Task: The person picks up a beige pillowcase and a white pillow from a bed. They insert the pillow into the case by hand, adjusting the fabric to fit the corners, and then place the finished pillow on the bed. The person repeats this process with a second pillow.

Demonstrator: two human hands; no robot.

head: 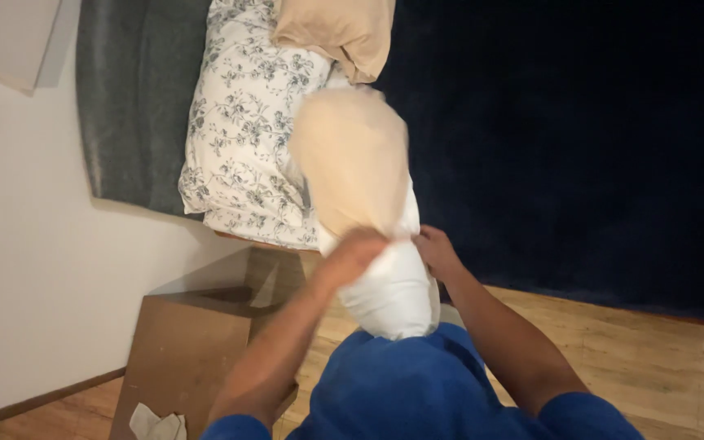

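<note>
A white pillow (pixel 393 293) stands on end against my chest, its far half inside a beige pillowcase (pixel 352 155). My left hand (pixel 354 253) grips the open edge of the pillowcase on the left side and looks blurred. On the right side, my right hand (pixel 436 251) grips the same edge. The bare lower end of the pillow rests against my blue shirt.
A floral white pillow (pixel 242 122) and another beige pillow (pixel 344 33) lie against a grey headboard (pixel 132 90). A dark blue blanket (pixel 580 147) covers the bed. A brown nightstand (pixel 189 342) with crumpled tissue (pixel 155 424) stands at lower left on the wood floor (pixel 662 350).
</note>
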